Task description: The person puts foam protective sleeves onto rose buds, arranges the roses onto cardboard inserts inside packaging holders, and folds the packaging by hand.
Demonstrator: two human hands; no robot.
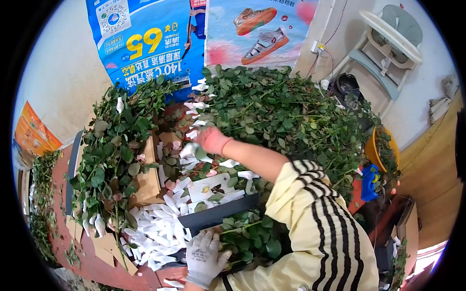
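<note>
My right hand (213, 140), in a pink glove, reaches over the table with its fingers closed. At its fingertips is a rose (188, 150) with its head in a white foam net sleeve; the grip itself is partly hidden. My left hand (204, 257), in a white glove, lies flat with thumb apart at the near side, beside a dark grey bar (218, 213). Left of it is a heap of loose white foam net sleeves (155, 233). Green rose stems (252, 237) lie between the left hand and my striped sleeve.
A large pile of leafy rose stems (272, 106) covers the back and right; another bunch (107, 155) lies left on cardboard (148, 174). A yellow basket (383, 148), a blue tape dispenser-like object (370, 183) and a high chair (388, 48) stand at right. Posters cover the wall.
</note>
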